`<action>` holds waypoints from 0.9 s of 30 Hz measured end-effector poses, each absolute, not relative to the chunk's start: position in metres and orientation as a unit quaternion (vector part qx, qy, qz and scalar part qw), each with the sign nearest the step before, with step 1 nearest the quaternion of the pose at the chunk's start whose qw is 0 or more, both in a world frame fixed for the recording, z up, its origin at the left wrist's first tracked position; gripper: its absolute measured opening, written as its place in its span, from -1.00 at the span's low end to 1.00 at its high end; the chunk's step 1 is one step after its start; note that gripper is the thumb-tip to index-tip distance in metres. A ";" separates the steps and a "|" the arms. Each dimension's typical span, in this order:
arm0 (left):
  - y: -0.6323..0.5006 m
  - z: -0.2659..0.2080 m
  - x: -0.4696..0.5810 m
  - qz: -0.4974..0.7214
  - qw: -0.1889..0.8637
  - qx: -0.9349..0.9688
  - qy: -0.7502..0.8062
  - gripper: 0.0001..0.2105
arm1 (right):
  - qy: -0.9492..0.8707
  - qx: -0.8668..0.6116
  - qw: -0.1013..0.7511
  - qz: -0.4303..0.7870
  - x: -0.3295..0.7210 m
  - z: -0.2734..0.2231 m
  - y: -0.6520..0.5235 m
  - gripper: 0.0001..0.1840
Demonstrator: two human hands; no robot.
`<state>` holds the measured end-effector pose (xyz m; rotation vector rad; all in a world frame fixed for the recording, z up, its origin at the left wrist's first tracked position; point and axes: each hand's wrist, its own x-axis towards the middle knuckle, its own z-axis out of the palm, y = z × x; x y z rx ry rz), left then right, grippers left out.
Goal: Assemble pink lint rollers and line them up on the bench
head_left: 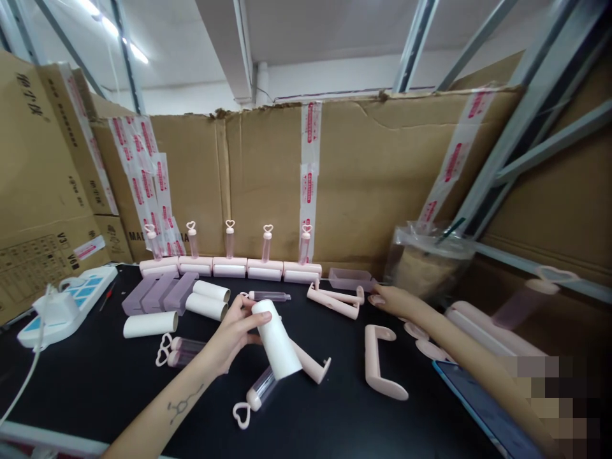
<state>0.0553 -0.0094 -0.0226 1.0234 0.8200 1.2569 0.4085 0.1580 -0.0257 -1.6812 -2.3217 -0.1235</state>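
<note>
Far L: power strip point(71, 307) on the bench point(344, 414). Then 3 lilac boxes point(157, 294) side by side, w/ 3 white rolls point(152, 324) next to them & 2 heart-ring tubes point(190, 349) lying nearer me. Behind, along the far edge, 5 pink holders point(265, 270) in a row, each w/ an upright heart-topped tube. Centre: my L hand point(233, 335), fingers wrapped round a loose roll point(278, 341), tilted, held above the bench. Clear tube point(264, 389) w/ heart ring lies on the near side, partly behind it; pink bracket point(310, 364) sticks out to the R, can't tell if I've got that too. Farther back, 2 more brackets point(337, 301), then a lone C-shaped one point(373, 360) nearer. My R hand point(396, 298) is out by another lilac box point(351, 279), fingers at a pink disc point(376, 299); can't tell if gripped. More discs point(429, 349) under the forearm, bagged cup point(428, 264) behind, phone point(471, 395) near R.
</note>
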 end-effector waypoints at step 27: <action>-0.002 -0.045 0.066 0.598 0.701 0.238 0.309 -0.76 | -0.832 -0.271 0.473 0.103 0.275 -0.046 0.006 -0.43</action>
